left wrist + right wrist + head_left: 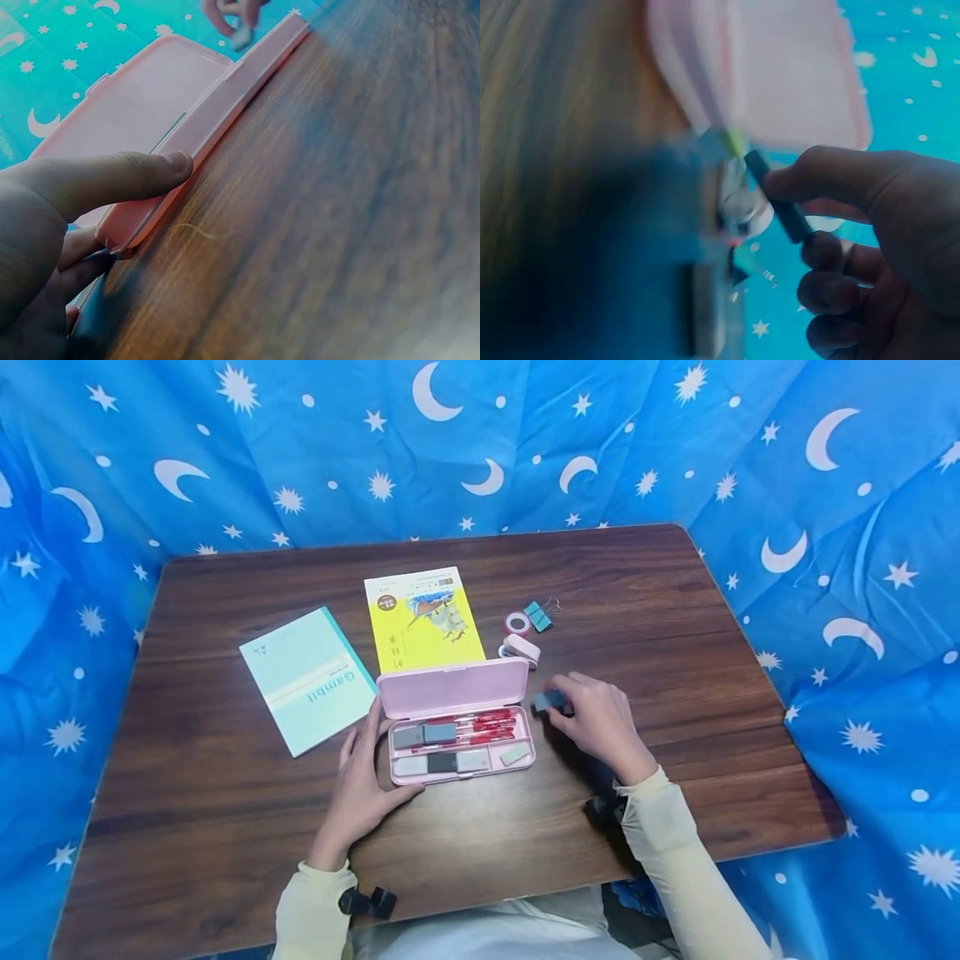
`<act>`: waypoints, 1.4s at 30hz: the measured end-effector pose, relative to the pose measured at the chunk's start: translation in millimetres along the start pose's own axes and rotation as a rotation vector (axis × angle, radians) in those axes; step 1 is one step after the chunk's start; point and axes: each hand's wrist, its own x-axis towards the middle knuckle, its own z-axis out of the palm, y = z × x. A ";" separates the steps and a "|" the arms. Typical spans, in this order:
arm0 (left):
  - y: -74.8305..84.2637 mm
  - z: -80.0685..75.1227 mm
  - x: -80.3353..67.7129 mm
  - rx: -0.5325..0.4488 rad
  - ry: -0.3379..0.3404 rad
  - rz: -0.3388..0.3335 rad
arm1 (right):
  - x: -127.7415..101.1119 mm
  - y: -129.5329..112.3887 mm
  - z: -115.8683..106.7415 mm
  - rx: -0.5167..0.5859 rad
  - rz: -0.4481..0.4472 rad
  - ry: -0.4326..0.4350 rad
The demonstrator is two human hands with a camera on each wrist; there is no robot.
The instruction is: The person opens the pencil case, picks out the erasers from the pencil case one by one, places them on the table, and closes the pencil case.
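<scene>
An open pink pencil case (456, 727) lies in the middle of the brown table (675, 610), its lid (452, 687) standing up at the back. Red pens (487, 725) and several grey, black and white erasers (441, 762) lie inside. My left hand (372, 762) grips the case's front left corner, thumb (142, 174) along the front edge of the case (202, 124), fingers at its left end. My right hand (583, 710), just right of the case, pinches a dark grey eraser (548, 700) a little above the table. In the right wrist view thumb and fingers of the right hand (810, 214) clamp the eraser (776, 199).
A teal notebook (307, 681) lies left of the case and a yellow booklet (422, 618) behind it. A tape roll (517, 624), a teal binder clip (537, 615) and a small white-pink item (521, 649) sit behind the right hand. Blue moon-and-star cloth (825, 485) surrounds the table.
</scene>
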 end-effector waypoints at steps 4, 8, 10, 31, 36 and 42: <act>-0.3 -1.4 1.3 0.011 -0.009 -0.009 | 1.2 6.5 7.9 -0.004 0.034 -0.097; -0.4 -1.3 1.8 0.014 -0.011 -0.030 | 2.2 7.5 13.2 0.007 0.049 -0.122; -0.4 -1.2 1.6 0.011 -0.009 -0.041 | 2.8 7.9 14.9 -0.001 0.054 -0.122; -1.0 -4.2 1.4 0.004 0.001 -0.022 | 17.5 -87.7 30.4 0.150 -0.109 -0.102; -2.2 -3.3 0.2 0.022 -0.015 -0.024 | 28.9 -114.5 56.0 0.110 -0.102 -0.160; 3.0 -0.2 0.9 -0.003 -0.015 -0.036 | 29.7 -119.3 63.2 0.097 -0.073 -0.141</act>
